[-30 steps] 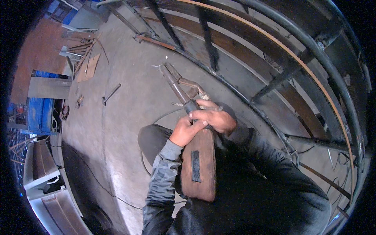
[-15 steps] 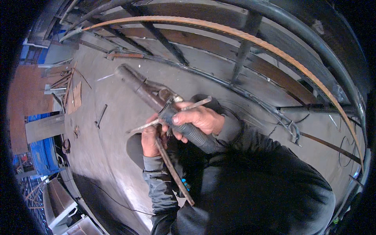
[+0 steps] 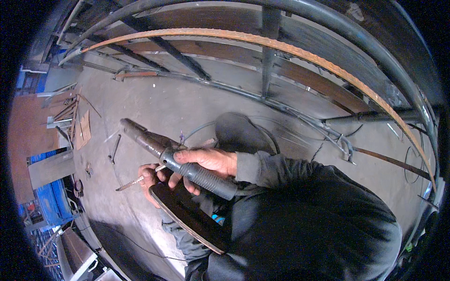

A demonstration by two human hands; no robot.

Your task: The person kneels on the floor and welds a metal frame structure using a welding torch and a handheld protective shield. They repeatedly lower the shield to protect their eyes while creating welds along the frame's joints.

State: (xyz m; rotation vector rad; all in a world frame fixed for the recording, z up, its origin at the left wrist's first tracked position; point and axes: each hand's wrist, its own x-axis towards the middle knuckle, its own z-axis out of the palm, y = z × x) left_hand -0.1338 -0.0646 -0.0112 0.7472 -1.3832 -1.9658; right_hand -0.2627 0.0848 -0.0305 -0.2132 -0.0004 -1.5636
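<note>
My right hand is wrapped round the ribbed black handle of a welding electrode holder, its long dark head pointing up and left. A short, pale, rough welding rod with a brown end sticks out left from beside the holder, past the fingers of my left hand. Whether the holder clamps the rod or only my fingers touch it, I cannot tell. My left hand is closed at the upper end of a flat dark panel with a worn pale edge, tilted in front of my body. Its fingers are partly hidden.
A frame of dark metal tubes with a rusty curved bar spans the far side. A metal rod lies on the concrete floor. Scrap pieces and a blue cabinet stand at the left. A cable loops behind my knee.
The electrode holder has swung lower and left in my right hand. My left hand has moved left, and the panel, edge-on before, has turned to show its dark face. The rod's right end no longer shows.
</note>
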